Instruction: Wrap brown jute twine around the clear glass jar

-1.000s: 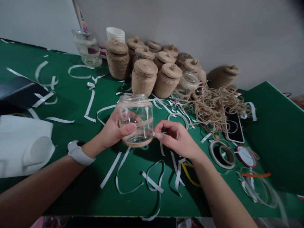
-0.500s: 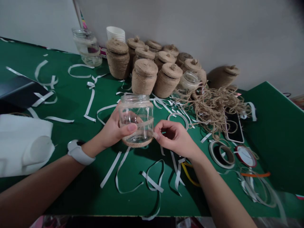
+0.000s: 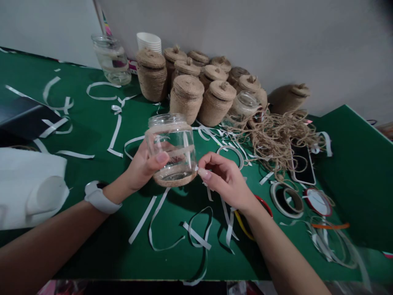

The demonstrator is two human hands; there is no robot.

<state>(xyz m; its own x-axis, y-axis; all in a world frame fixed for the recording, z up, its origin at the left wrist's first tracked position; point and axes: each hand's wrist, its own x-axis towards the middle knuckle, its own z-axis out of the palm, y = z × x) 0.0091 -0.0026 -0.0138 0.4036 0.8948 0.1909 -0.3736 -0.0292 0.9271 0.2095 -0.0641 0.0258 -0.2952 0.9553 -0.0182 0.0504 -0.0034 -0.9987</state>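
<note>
My left hand [image 3: 145, 162] is closed around the left side of a clear glass jar [image 3: 178, 143], with the thumb across its front. The jar is upright, slightly tilted, and held above the table. Bands of tape circle its neck and middle, and twine [image 3: 176, 180] is wound round its base. At the jar's lower right edge, my right hand [image 3: 222, 178] is closed in a pinch, thumb against fingertips. A tiny white bit shows at those fingertips, too small to name.
Twine-wrapped jars [image 3: 186, 98] stand behind, beside a tangle of twine [image 3: 276, 139] and a phone [image 3: 302, 164]. White strips [image 3: 196, 235] litter the green table [image 3: 107, 250]. Tape rolls [image 3: 278, 209] lie right; another glass jar [image 3: 112, 61] and paper cups [image 3: 149, 41] stand at the back.
The jar has moved slightly left and up with my left hand and turned a little. My right hand has stayed at its lower right edge, still pinching.
</note>
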